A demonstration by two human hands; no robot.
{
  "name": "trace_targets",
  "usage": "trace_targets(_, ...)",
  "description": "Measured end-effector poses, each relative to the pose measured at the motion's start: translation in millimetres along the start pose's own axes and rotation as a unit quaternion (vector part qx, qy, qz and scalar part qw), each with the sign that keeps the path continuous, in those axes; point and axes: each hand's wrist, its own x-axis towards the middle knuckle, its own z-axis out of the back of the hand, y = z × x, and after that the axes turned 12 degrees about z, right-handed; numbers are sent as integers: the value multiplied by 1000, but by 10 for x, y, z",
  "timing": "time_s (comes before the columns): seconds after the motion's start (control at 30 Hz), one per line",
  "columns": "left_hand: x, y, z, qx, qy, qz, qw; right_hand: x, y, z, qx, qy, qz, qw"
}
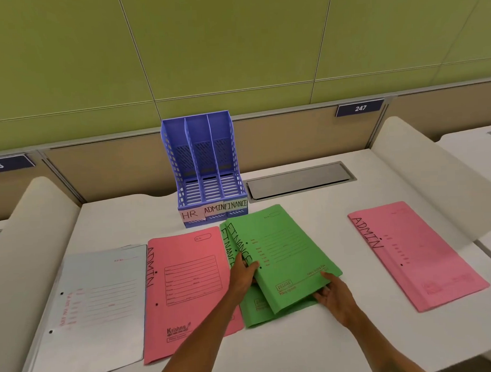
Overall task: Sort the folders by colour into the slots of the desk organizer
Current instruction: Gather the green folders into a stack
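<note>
Green folders (280, 254) marked FINANCE lie overlapped on the white desk (314, 347) before the blue organizer (207, 170), the top one gripped at its spine by the left hand (243, 275) and at its lower corner by the right hand (334, 294).

An office: numbered desk plates (360, 108) (246, 247), partitioned workstations (292, 131).

Desk organizer (204, 165): periwinkle blue, slotted mesh pattern. Two green folders (280, 257), black lettering. Two pink folders (186, 282) (419, 252), black lettering. One pale grey-blue folder (101, 302), red print. Tabletop (314, 347): white. Wall panels (234, 47): olive green.
</note>
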Motion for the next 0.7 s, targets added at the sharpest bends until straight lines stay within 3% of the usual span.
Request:
trace_targets(0.1, 24, 1, 72, 26, -14, -12, 999, 105, 113, -4, -64, -50, 41, 996)
trace_targets(0.2, 54, 11, 119, 49, -38, -30, 998, 187, 126, 12, -222, -63, 78, 970)
trace_targets(0.43, 83, -14, 118, 141, -119, -37, 982, 257, 33, -100, -512, -47, 174, 840)
trace_targets(0.53, 97, -43, 130, 183, -153, -33, 971, 231, 3, -135, -565, -46, 174, 805)
trace_targets(0.7, 122, -45, 152, 197, -170, -26, 965, 218, -35, -173, -595, -51, 172, 783)
